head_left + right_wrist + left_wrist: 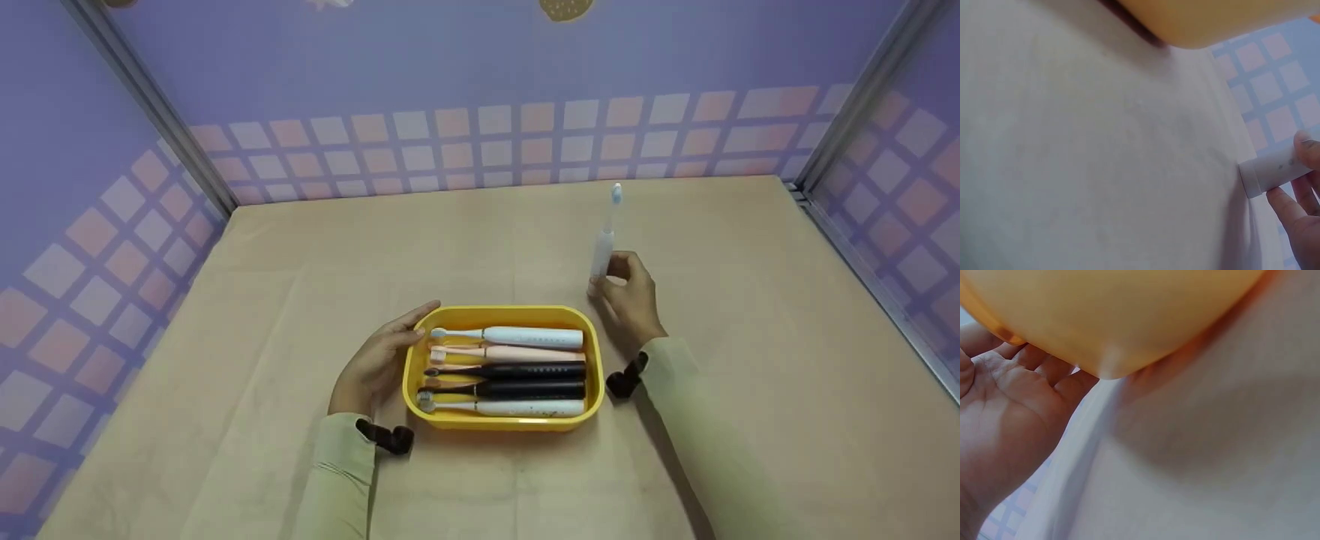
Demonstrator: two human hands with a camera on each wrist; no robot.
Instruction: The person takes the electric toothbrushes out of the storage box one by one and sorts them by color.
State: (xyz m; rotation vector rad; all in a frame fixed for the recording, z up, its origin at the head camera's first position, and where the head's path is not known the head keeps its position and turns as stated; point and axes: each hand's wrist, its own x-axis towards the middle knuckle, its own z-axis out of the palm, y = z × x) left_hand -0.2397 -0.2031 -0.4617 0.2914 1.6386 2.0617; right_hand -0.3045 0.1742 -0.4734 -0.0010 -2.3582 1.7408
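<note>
A yellow plastic bin [502,424] sits on the table with several electric toothbrushes lying side by side in it, heads to the left. They include a white one [534,337], a pink one [529,353], two black ones and a white patterned one [529,408]. My left hand [373,365] holds the bin's back left corner, thumb at the rim and fingers along the outer wall. Behind the bin to the right, my right hand [632,298] pinches the handle of a white electric toothbrush [602,251], which stands upright, head up. In the right wrist view its base [1252,179] is right at the tabletop.
A pale cloth [247,360] covers the table. Purple panels with a tile pattern [450,146] close off the back and both sides, with metal posts [150,97] at the corners. Dark straps [386,436] sit at both wrists.
</note>
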